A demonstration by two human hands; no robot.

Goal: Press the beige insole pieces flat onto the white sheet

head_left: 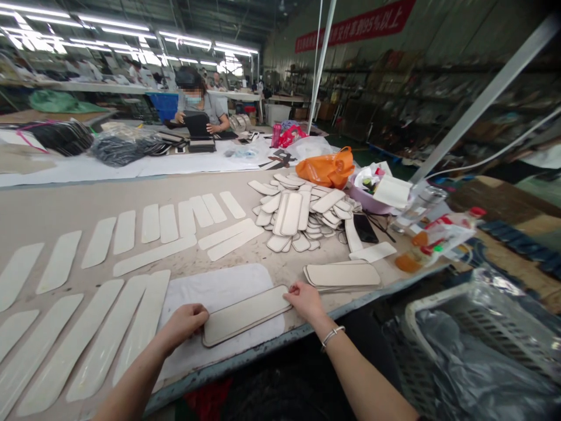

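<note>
A long cream panel [245, 314] with rounded corners and a dark edge lies at a slant over a white cloth [219, 280] near the table's front edge. It appears to be two layers, one on the other. My right hand [305, 299] pinches its right end between thumb and fingers. At its left end, my left hand [188, 323] is closed with curled fingertips on the edge. To the right is a small stack of similar panels [344, 273]. Behind the cloth rises a loose heap of dark-edged panels [291, 213].
Rows of pale glossy strips [100, 336] cover the table's left side. An orange bag [326, 168], a lilac basin [372, 202], a phone [365, 228] and bottles [414, 257] stand right. A plastic crate [438, 298] is below the edge. Opposite, a co-worker [201, 111] holds a dark piece.
</note>
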